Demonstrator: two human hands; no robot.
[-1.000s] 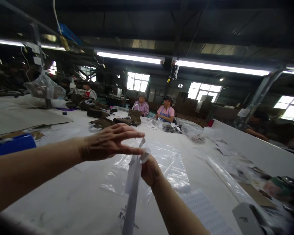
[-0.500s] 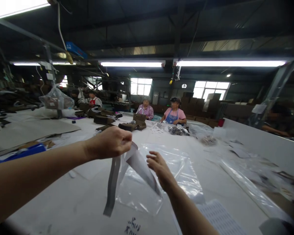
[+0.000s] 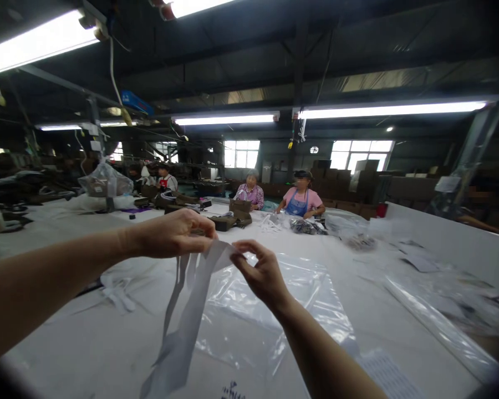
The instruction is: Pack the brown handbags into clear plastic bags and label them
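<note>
My left hand point(image 3: 172, 233) is closed in a pinch on the top of a long white paper strip point(image 3: 185, 321) that hangs down towards me above the white table point(image 3: 87, 343). My right hand point(image 3: 261, 274) pinches the same strip's upper edge from the right, fingers curled. Under both hands lies a clear plastic bag point(image 3: 303, 299), flat on the table. The strip looks folded or doubled, with a narrow second band beside it.
Brown bags point(image 3: 233, 213) and loose plastic sit at the table's far end, where three people point(image 3: 301, 197) work. A tied plastic sack point(image 3: 103, 183) stands at far left. More plastic sheets point(image 3: 436, 321) and papers lie along the right side. White scraps point(image 3: 116, 293) lie at left.
My left hand went from flat and spread to a pinch on the strip. My right hand let go, then took the strip's top edge again. The view has tilted up.
</note>
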